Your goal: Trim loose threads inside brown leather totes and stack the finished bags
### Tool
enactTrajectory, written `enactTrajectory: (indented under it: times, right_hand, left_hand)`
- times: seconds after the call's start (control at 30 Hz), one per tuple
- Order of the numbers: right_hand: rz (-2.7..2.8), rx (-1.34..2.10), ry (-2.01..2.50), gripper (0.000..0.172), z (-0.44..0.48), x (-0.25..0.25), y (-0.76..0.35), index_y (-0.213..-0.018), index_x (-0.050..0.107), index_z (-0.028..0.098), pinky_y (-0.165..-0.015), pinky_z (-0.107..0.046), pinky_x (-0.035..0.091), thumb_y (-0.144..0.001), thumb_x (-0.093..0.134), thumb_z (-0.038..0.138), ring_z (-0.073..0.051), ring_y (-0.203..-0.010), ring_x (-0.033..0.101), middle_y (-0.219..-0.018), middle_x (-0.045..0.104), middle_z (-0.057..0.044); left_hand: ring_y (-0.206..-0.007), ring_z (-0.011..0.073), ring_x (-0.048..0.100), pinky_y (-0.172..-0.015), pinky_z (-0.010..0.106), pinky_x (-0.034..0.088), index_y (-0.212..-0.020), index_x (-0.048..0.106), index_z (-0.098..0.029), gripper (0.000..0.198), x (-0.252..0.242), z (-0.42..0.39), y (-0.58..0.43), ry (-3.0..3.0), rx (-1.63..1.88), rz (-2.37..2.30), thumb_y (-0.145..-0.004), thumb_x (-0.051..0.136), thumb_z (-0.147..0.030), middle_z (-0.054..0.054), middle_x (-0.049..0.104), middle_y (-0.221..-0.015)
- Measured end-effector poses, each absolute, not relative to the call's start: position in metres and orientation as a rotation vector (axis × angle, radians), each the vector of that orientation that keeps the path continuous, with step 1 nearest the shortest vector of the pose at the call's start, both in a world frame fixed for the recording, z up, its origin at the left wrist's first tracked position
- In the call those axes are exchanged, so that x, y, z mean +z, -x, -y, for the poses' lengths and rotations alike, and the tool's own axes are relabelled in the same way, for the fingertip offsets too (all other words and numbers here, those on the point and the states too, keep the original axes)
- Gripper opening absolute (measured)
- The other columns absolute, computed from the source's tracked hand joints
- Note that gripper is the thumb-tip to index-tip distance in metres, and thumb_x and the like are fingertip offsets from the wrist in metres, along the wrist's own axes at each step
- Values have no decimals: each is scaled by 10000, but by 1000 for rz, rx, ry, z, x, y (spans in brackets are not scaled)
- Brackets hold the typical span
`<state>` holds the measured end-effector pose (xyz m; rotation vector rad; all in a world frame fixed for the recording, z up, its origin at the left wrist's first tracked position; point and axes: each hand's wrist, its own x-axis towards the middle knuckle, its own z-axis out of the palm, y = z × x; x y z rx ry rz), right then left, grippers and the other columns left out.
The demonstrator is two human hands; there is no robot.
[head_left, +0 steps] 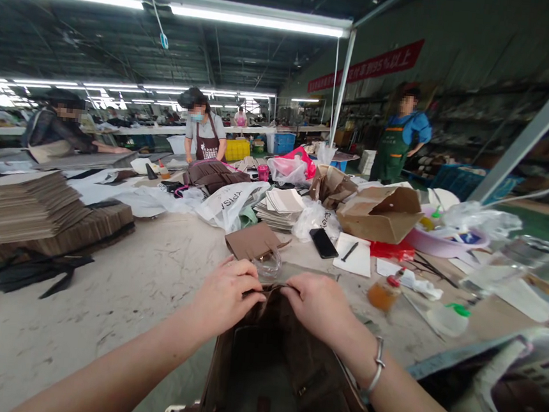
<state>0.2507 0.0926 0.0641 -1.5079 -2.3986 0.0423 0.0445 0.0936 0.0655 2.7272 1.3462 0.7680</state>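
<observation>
A dark brown bag (308, 369) stands at the table's front edge with its mouth open toward me. My left hand (228, 292) pinches the far rim of the bag between thumb and fingers. Close beside it, my right hand (318, 306) grips the same rim, and a bracelet sits on that wrist. Just beyond my hands lies a flat brown piece (251, 241) with a clear plastic loop (269, 264) by it. The bag's inside is dark, and its lower part is out of frame.
Stacked brown panels (24, 210) fill the left side. A black phone (324, 243), a pen (349, 252) on white paper, a jar of amber liquid (384, 291) and a green-capped bottle (451, 319) lie to the right. A white basket (494, 379) stands close right. Several people work beyond.
</observation>
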Motion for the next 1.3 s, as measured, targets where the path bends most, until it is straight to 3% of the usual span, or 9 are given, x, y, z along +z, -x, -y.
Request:
enactTrajectory:
  times: [0.2,0.43,0.6,0.67,0.83,1.3]
  right_hand:
    - [2395,38,1487,250,-93,64,-250,-745,633,223,-638,-270,363,-894,475,347,-177,-751,602,-782,675,-13]
    - [2409,89,1490,239,-92,65,-247,-802,662,227,-654,-269,364,-892,471,341,-182,-778,604,-822,687,-26]
    - [2400,106,1493,233,-91,65,-247,-825,667,222,-669,-266,368,-888,471,330,-183,-793,604,-846,689,-29]
    - [2399,111,1498,236,-91,65,-247,-823,667,221,-672,-265,368,-888,470,334,-182,-795,603,-846,688,-29]
    - [2402,116,1518,259,-91,67,-248,-785,663,219,-663,-255,364,-892,459,338,-173,-771,597,-816,682,-29]
    - [2378,189,1478,233,-96,68,-250,-774,682,230,-659,-250,383,-885,504,330,-157,-773,596,-815,684,-5]
  left_hand:
    - [-831,123,592,-781,235,457,-786,693,-201,107,61,-101,-44,-2422,834,-1254,-776,602,-146,10,644,-887]
    - [-774,126,623,-728,225,452,-798,624,-208,35,64,-104,-40,-2254,716,-1308,-773,607,-191,-33,673,-793]
    - [-861,163,654,-769,257,476,-1071,509,-220,373,67,-103,-39,-2103,718,-1367,-726,651,-214,-29,712,-869]
    - [-893,175,653,-807,270,474,-1109,545,-221,389,68,-102,-39,-2128,680,-1397,-733,645,-241,-11,718,-935]
    - [-863,165,658,-798,240,471,-918,710,-240,188,67,-103,-39,-2217,634,-1368,-799,569,-282,-27,722,-951]
    - [-706,146,636,-662,233,452,-793,719,-208,136,68,-102,-49,-2221,676,-1458,-769,586,-224,-20,721,-775]
